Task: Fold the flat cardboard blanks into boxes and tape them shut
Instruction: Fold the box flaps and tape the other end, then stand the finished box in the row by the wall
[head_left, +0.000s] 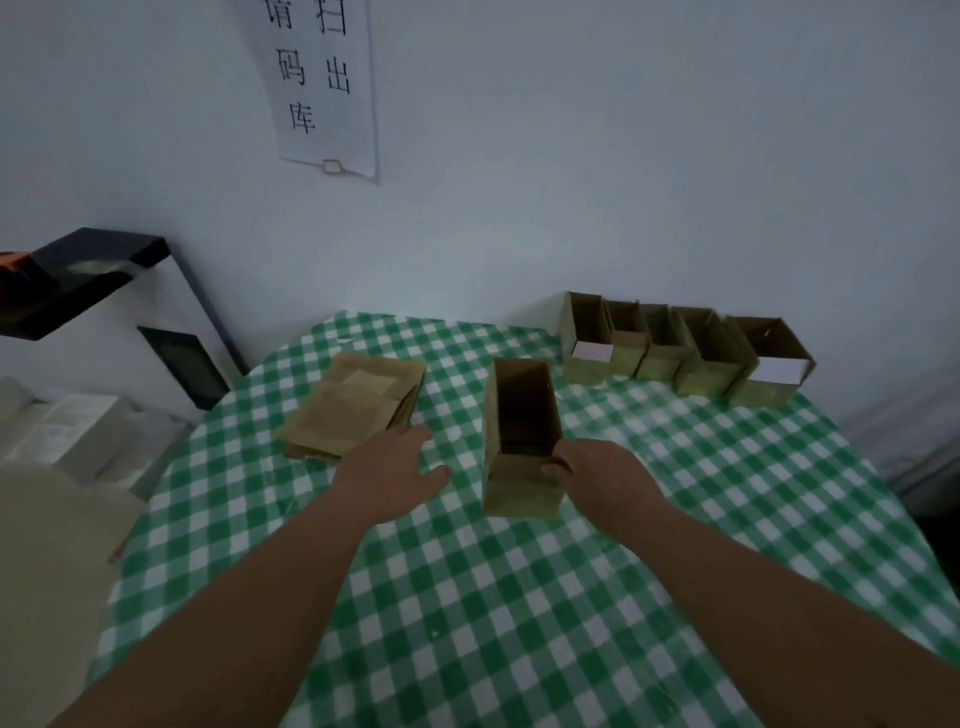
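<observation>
Broadly midway, by the look of it: five brown cardboard boxes (685, 348) folded and lined against the white wall, tops open; stack of flat brown cardboard blanks (353, 410) left on the green-checked tablecloth (467, 597). Ample bare cloth toward the near edge. Upright open brown box (522, 441) gripped at its rim by the right hand (602, 478), fingers curled. Left hand (395, 467) just beside the blanks, fingers loosely spread.

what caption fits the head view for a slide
Right hand grips an open box on the checked table; left hand reaches toward the flat blanks.
</observation>
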